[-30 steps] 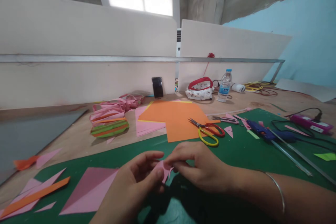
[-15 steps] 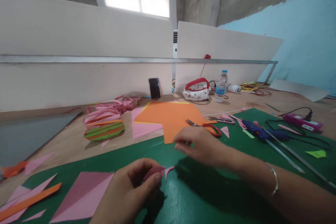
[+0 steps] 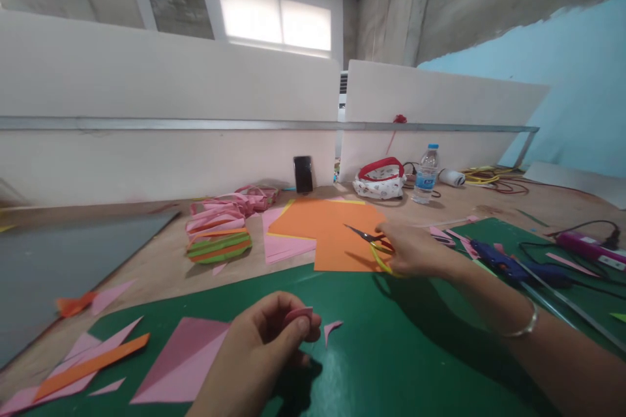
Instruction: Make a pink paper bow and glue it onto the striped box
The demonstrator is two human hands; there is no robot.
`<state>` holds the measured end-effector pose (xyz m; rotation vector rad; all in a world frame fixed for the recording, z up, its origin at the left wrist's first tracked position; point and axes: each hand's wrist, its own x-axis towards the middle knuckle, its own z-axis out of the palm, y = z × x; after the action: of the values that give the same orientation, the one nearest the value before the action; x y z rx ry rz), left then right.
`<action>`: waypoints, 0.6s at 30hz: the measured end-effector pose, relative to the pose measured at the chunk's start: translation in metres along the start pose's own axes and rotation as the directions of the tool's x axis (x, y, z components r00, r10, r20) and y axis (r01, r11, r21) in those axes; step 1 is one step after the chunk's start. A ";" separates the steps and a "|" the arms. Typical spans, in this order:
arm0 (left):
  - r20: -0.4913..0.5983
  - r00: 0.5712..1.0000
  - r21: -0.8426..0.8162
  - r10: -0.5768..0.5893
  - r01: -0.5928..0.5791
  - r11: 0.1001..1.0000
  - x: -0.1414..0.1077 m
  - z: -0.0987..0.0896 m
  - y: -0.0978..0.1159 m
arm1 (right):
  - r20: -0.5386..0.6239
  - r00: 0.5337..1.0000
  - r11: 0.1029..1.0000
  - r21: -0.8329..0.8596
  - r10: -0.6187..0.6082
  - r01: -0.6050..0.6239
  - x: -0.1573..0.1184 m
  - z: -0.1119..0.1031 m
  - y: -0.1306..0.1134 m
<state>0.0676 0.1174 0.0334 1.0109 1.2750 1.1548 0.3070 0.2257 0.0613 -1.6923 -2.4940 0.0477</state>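
Observation:
My left hand (image 3: 276,332) is closed over the green mat, a small curved piece of pink paper (image 3: 299,314) pinched between thumb and fingers. A thin pink paper scrap (image 3: 332,329) lies on the mat just right of those fingertips. Farther forward, my right hand (image 3: 408,249) grips the handles of a pair of scissors (image 3: 368,236), red and yellow at the grips. Their blades point left above the orange paper (image 3: 327,225). Fingers partly hide the handles. Left of my left hand, a folded pink sheet (image 3: 180,361) rests on the mat.
Pink and orange strips (image 3: 92,365) lie at left. Beyond are bundled paper strips (image 3: 220,244), a phone (image 3: 303,174), a white-and-red pouch (image 3: 379,179) and a water bottle (image 3: 426,172). A blue glue gun (image 3: 499,259) with its cord lies right, near a purple power strip (image 3: 589,247).
My right hand has moved right and taken hold of the scissors. The thin pink scrap now lies apart from my left fingers. The view has shifted somewhat.

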 end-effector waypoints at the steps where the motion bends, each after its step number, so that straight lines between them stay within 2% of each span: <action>1: -0.008 1.000 0.013 0.010 -0.009 1.000 0.000 0.000 0.001 | -0.016 1.000 1.000 0.024 -0.019 0.020 -0.002 -0.003 -0.006; 3: -0.030 0.999 0.051 0.028 -0.026 0.998 -0.002 0.001 0.002 | -0.032 0.996 0.989 0.115 -0.088 0.091 -0.009 -0.007 -0.021; 5: -0.048 0.998 0.077 0.048 -0.045 0.996 -0.003 0.002 0.003 | -0.060 0.975 0.937 0.271 -0.212 0.221 -0.019 -0.006 -0.036; 7: -0.066 0.996 0.095 0.068 -0.061 0.994 -0.005 0.003 0.005 | -0.106 0.922 0.830 0.406 -0.371 0.381 -0.030 0.000 -0.051; 9: -0.077 0.996 0.101 0.053 -0.045 0.994 -0.005 0.003 0.006 | -0.126 0.874 0.763 0.441 -0.469 0.473 -0.039 0.008 -0.063; 10: -0.078 0.996 0.099 0.044 -0.036 0.994 -0.005 0.002 0.006 | -0.123 0.865 0.760 0.429 -0.487 0.488 -0.043 0.012 -0.067; 13: -0.058 0.997 0.082 0.057 -0.052 0.995 -0.002 0.000 0.005 | -0.164 0.877 0.802 0.356 -0.452 0.480 -0.048 0.019 -0.074; 18: -0.048 0.996 0.067 0.069 -0.066 0.996 0.001 0.000 0.008 | -0.256 0.887 0.859 0.253 -0.385 0.446 -0.048 0.019 -0.076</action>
<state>0.0675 0.1193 0.0411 1.0866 1.3343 1.2031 0.2521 0.1537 0.0455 -0.9625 -2.4848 0.2021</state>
